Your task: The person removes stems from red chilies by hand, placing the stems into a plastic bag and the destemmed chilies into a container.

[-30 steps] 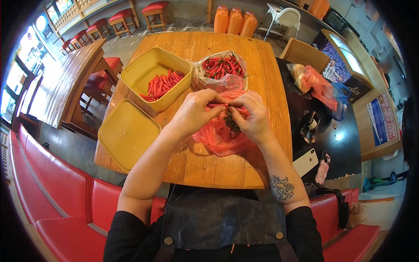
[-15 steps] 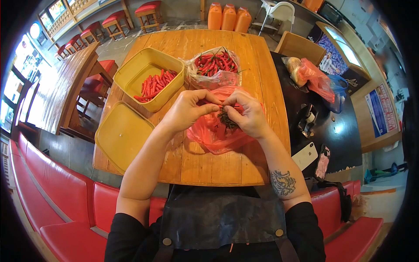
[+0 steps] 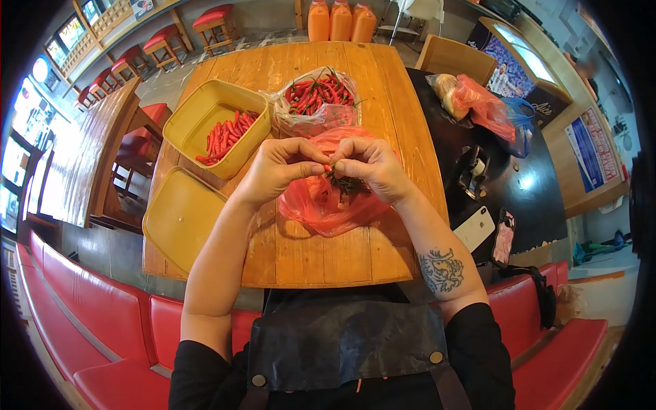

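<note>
My left hand (image 3: 281, 169) and my right hand (image 3: 372, 169) meet fingertip to fingertip over a red plastic bag (image 3: 314, 213). Between their pinched thumbs and forefingers shows a small bit of a red chili pepper (image 3: 328, 167); the fingers hide the rest. Dark green stems (image 3: 350, 184) lie in a heap on the bag, partly behind my right hand. Just beyond, a clear plastic bag (image 3: 287, 125) bulges with whole red chilies (image 3: 318, 96) that have green stems. To the left, a yellow plastic tub (image 3: 184, 126) contains red chilies (image 3: 229, 137), apparently stemless.
The tub's yellow lid (image 3: 179, 219) lies on the wooden table (image 3: 383, 263), beside my left forearm. On the black table (image 3: 529, 225) at right are a white phone (image 3: 475, 229), a pink-patterned phone (image 3: 503, 238), a tape dispenser (image 3: 473, 172) and bagged goods (image 3: 482, 109). Red bench seats (image 3: 102, 287) flank me.
The view has shifted slightly, so the table sits a little further left. My fingertips have come closer together, still pinched, and a red bit now shows between them.
</note>
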Demonstrator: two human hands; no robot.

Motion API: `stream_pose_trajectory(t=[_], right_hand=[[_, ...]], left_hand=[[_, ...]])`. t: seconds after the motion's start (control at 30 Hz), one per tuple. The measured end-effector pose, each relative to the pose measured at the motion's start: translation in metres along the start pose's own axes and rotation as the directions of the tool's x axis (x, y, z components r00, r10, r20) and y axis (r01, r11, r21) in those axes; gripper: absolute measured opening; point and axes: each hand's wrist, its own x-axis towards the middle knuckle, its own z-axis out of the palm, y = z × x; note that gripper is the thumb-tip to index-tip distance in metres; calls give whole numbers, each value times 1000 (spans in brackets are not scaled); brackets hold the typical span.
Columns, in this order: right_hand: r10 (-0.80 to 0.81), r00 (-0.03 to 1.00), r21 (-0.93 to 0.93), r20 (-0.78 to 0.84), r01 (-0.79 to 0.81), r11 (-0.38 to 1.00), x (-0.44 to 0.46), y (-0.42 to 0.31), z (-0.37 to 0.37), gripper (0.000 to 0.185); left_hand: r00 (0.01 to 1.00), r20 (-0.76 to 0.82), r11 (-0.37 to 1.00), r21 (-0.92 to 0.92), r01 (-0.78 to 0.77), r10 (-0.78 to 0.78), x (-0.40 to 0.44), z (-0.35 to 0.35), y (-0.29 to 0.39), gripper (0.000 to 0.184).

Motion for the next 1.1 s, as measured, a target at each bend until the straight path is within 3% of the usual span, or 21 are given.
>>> stream_pose_trajectory(t=[0.23, 0.27, 0.3, 0.37, 0.43, 0.47, 0.5, 0.57, 0.6, 0.67, 0.7, 0.77, 0.8, 0.87, 0.9, 0.97, 1.0, 1.07, 1.1], right_hand=[[27, 999, 101, -30, -24, 995, 3, 1, -3, 6], [26, 1000, 105, -14, -24, 994, 3, 0, -6, 6], [-16, 997, 99, -70, 23, 995, 2, -2, -11, 7], [-58, 993, 99, -99, 67, 993, 3, -4, -18, 7], [-156, 970, -341, -187, 85, 936, 3, -4, -22, 10], [-194, 963, -474, -184, 86, 876, 4, -2, -22, 9], [-198, 964, -471, -178, 93, 877, 5, -2, -21, 9], [-366, 931, -845, -20, 180, 504, 5, -2, -19, 7], [-368, 930, -846, -14, 186, 500, 5, -2, -17, 7], [-416, 903, -970, 111, 190, 153, 3, 0, -12, 8], [-420, 901, -970, 112, 191, 150, 3, 1, -11, 8], [-364, 924, -979, 115, 168, 117, 3, 0, -10, 7], [-386, 910, -977, 149, 197, 87, 3, 0, -8, 8], [-429, 886, -970, 173, 230, 84, 5, 5, -8, 8], [-459, 865, -960, 203, 268, 81, 5, 6, -7, 9], [-457, 867, -957, 196, 271, 102, 4, 6, -7, 11], [-446, 872, -957, 203, 274, 99, 3, 6, -8, 10], [-438, 873, -956, 213, 279, 92, 4, 6, -8, 9], [-441, 871, -959, 217, 274, 68, 5, 6, -8, 9]], left_hand=[[999, -9, 998, 27, 48, -48, 1, 1, 0, 11], [997, -8, 997, -35, 71, -71, 1, 1, 0, 12], [996, -8, 991, -97, 93, -94, -1, -1, 2, 12], [997, -50, 998, -26, 54, -55, -6, -9, 15, 13], [931, -333, 930, 366, -21, 152, -9, -16, 40, 11], [883, -329, 820, 564, -100, 334, -10, -36, 35, 17], [881, -331, 815, 570, -98, 338, -12, -52, 34, 17], [809, -466, 757, 652, 39, 359, -17, -73, 33, 17], [805, -468, 756, 654, 37, 365, -20, -79, 31, 17], [805, -514, 568, 773, 284, 297, -23, -88, 26, 16], [805, -512, 566, 775, 281, 301, -22, -89, 21, 16], [747, -393, 292, 917, 272, 537, -18, -83, 21, 18], [747, -383, 288, 921, 263, 543, -14, -77, 25, 18], [791, -414, 479, 860, 177, 451, 1, -56, 35, 19], [792, -409, 481, 860, 169, 454, 11, -45, 38, 19], [909, -337, 571, 808, 145, 246, 34, -27, 43, 19], [908, -337, 573, 807, 143, 248, 48, -26, 36, 19], [961, -269, 327, 915, 235, 63, 76, -31, 16, 17], [962, -266, 326, 917, 230, 68, 84, -29, 9, 17]])
